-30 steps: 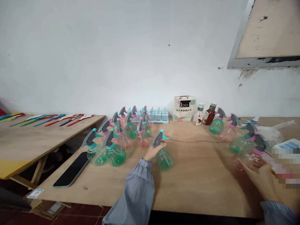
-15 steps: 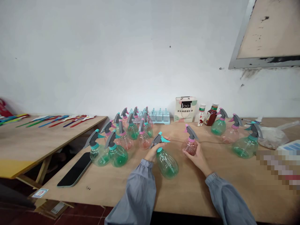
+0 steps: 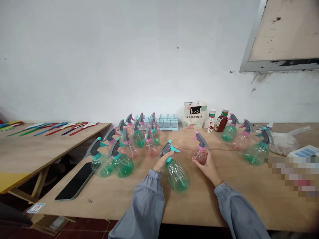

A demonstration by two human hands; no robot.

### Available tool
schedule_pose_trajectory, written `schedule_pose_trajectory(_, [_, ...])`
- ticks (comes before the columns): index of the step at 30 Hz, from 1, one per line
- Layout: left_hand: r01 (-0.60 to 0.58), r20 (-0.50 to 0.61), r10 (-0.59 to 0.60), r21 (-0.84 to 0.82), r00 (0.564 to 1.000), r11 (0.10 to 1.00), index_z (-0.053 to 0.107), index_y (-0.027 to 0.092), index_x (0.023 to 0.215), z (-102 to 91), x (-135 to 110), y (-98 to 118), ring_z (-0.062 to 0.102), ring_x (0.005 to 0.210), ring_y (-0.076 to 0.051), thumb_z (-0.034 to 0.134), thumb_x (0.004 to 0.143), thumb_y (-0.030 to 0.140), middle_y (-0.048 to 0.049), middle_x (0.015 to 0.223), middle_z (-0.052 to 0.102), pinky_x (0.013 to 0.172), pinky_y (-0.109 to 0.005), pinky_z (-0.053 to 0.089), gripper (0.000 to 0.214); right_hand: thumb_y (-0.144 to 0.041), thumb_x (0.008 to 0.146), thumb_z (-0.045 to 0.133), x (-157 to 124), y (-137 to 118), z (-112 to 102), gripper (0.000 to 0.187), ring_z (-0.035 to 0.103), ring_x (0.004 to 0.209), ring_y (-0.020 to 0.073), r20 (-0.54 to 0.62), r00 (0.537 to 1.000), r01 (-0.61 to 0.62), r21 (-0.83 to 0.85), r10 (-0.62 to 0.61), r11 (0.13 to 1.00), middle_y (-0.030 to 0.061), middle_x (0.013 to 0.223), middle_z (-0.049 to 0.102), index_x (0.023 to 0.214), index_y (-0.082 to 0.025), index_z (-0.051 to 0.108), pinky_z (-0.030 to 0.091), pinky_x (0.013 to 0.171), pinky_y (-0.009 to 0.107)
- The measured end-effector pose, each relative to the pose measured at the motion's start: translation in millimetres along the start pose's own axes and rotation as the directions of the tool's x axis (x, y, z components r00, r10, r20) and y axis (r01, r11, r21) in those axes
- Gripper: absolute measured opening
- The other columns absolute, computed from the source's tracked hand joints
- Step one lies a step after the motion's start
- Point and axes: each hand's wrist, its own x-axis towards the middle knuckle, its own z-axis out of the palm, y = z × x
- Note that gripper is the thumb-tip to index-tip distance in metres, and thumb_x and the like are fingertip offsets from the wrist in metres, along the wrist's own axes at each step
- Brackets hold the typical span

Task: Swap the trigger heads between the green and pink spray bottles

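My left hand grips the grey and teal trigger head of a green spray bottle, which is tilted with its body toward me above the wooden table. My right hand is wrapped round a pink spray bottle with a grey and pink head, standing upright just right of the green one. Both sleeves are grey.
A cluster of several green and pink spray bottles stands at the left. Three more stand at the right. A black phone lies near the left edge. A paper bag, two drink bottles and ice moulds line the wall.
My right hand carried the pink bottle from the far right to the middle, then kept it still. The green bottle in my left hand tipped and came nearer.
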Motion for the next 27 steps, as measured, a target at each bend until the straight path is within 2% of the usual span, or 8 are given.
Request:
schedule_pose_trajectory(5, [0.067, -0.025, -0.066, 0.059, 0.998, 0.996, 0.06, 0.019, 0.068, -0.4, 0.5, 1.5, 0.071, 0.093, -0.029, 0.076, 0.061, 0.05, -0.0074, 0.071, 0.07, 0.083, -0.042, 0.057, 0.036, -0.068, 0.069, 0.072, 0.1, -3.5, -1.8, 0.092, 0.06, 0.118, 0.0343, -0.011, 1.0, -0.007, 0.004, 0.007, 1.0, 0.0218, 0.128, 0.059, 0.136, -0.015, 0.04, 0.049, 0.1, 0.053])
schedule_pose_trajectory(12, [0.046, 0.046, -0.046, 0.004, 0.998, 0.999, 0.062, 0.019, 0.076, 1.5, -0.5, 5.3, 0.069, 0.105, -0.032, 0.074, 0.063, 0.051, -0.0103, 0.082, 0.072, 0.088, -0.043, 0.055, 0.037, -0.067, 0.07, 0.072, -0.9, -1.0, -1.4, 0.091, 0.058, 0.12, 0.0342, 0.0, 1.0, -0.004, -0.008, 0.004, 1.0, 0.022, 0.131, 0.058, 0.138, -0.016, 0.039, 0.048, 0.101, 0.054])
schedule_pose_trajectory(17, [0.091, 0.014, -0.091, -0.011, 0.996, 0.996, 0.061, 0.017, 0.064, 0.5, -1.0, 3.9, 0.071, 0.095, -0.03, 0.077, 0.061, 0.048, -0.0069, 0.067, 0.068, 0.09, -0.042, 0.054, 0.035, -0.068, 0.07, 0.071, -1.7, -0.2, -1.3, 0.093, 0.057, 0.122, 0.035, -0.01, 1.0, -0.013, -0.032, 0.013, 0.999, 0.0222, 0.132, 0.056, 0.139, -0.016, 0.038, 0.047, 0.102, 0.055])
schedule_pose_trajectory(23, [0.064, 0.12, -0.05, -0.118, 0.992, 0.991, 0.068, 0.016, 0.083, -0.6, -1.0, -0.1, 0.067, 0.108, -0.031, 0.078, 0.063, 0.047, -0.0102, 0.09, 0.074, 0.097, -0.041, 0.05, 0.037, -0.068, 0.07, 0.07, -1.6, -1.3, -1.1, 0.093, 0.056, 0.123, 0.0356, 0.013, 1.0, -0.016, -0.008, 0.016, 1.0, 0.0232, 0.134, 0.055, 0.139, -0.016, 0.037, 0.046, 0.103, 0.055])
schedule_pose_trajectory(25, [0.052, 0.1, -0.039, -0.129, 0.994, 0.99, 0.069, 0.017, 0.085, -1.1, -1.0, -1.0, 0.068, 0.107, -0.029, 0.079, 0.062, 0.047, -0.0093, 0.089, 0.074, 0.095, -0.039, 0.051, 0.039, -0.068, 0.071, 0.071, -1.5, -1.4, -1.2, 0.092, 0.056, 0.124, 0.0354, 0.018, 1.0, -0.01, -0.003, 0.01, 1.0, 0.0223, 0.134, 0.055, 0.139, -0.017, 0.037, 0.046, 0.103, 0.055])
schedule_pose_trajectory(27, [0.059, 0.055, -0.053, -0.12, 0.997, 0.991, 0.068, 0.017, 0.079, -1.6, -0.7, -0.8, 0.07, 0.101, -0.028, 0.08, 0.061, 0.047, -0.0069, 0.078, 0.072, 0.091, -0.038, 0.053, 0.036, -0.069, 0.07, 0.071, -1.5, -1.7, -1.4, 0.092, 0.057, 0.122, 0.0353, 0.008, 1.0, -0.003, -0.006, 0.003, 1.0, 0.0221, 0.133, 0.056, 0.138, -0.017, 0.037, 0.047, 0.103, 0.055])
